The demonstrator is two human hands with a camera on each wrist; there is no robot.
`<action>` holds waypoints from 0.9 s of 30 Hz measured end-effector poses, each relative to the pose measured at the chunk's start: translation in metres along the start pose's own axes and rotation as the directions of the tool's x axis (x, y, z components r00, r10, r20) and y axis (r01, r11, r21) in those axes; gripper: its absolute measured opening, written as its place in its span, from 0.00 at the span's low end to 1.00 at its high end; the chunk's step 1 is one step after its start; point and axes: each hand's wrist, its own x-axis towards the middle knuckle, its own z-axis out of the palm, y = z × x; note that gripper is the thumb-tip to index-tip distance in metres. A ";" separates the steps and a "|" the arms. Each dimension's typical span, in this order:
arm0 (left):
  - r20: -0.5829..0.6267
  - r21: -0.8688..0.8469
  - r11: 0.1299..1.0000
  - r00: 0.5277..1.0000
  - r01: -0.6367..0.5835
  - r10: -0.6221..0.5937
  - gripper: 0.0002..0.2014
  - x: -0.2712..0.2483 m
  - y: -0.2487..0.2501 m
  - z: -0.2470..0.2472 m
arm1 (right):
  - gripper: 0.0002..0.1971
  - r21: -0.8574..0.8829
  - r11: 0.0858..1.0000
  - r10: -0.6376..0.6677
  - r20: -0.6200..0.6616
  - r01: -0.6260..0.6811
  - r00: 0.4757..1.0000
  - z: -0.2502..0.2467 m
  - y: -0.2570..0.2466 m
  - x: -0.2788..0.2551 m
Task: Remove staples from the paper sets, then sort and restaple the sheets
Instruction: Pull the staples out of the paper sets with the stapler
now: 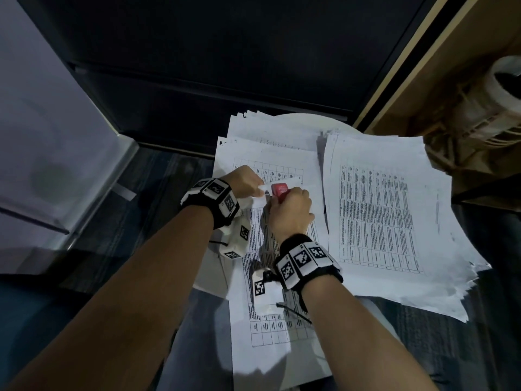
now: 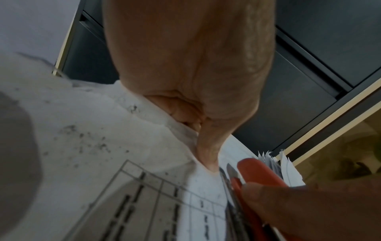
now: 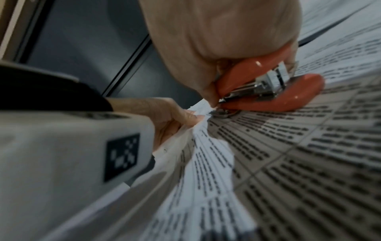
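A set of printed table sheets (image 1: 270, 328) lies lengthwise toward me over a round white table (image 1: 304, 117). My left hand (image 1: 248, 183) pinches the set's far corner (image 2: 175, 130) and lifts it, with the paper (image 3: 198, 128) bunched between thumb and fingers. My right hand (image 1: 290, 210) grips a red stapler (image 1: 279, 189) whose metal rear tip (image 3: 221, 112) sits at that pinched corner. In the left wrist view the red stapler (image 2: 259, 169) is just right of my left thumb. The staple itself is not visible.
A thick fanned stack of printed sheets (image 1: 389, 221) lies to the right, another pile (image 1: 267, 131) behind my hands. A dark cabinet (image 1: 225, 66) stands beyond the table, a wooden shelf with a tape roll (image 1: 504, 88) at the right.
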 end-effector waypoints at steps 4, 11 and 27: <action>0.002 -0.072 0.997 0.999 -0.032 0.032 0.10 -0.003 -0.005 -0.001 | 0.18 -0.068 0.996 -0.052 -0.012 0.051 0.999 0.003 0.001 -0.003; -0.007 -0.107 0.994 1.000 -0.007 0.007 0.05 -0.005 -0.003 -0.003 | 0.20 -0.025 1.000 0.020 0.021 -0.020 1.000 -0.001 -0.004 0.003; 0.003 0.055 0.995 0.997 0.083 -0.083 0.20 -0.005 0.005 -0.005 | 0.16 -0.106 0.989 -0.110 -0.044 0.105 0.993 0.007 -0.005 -0.001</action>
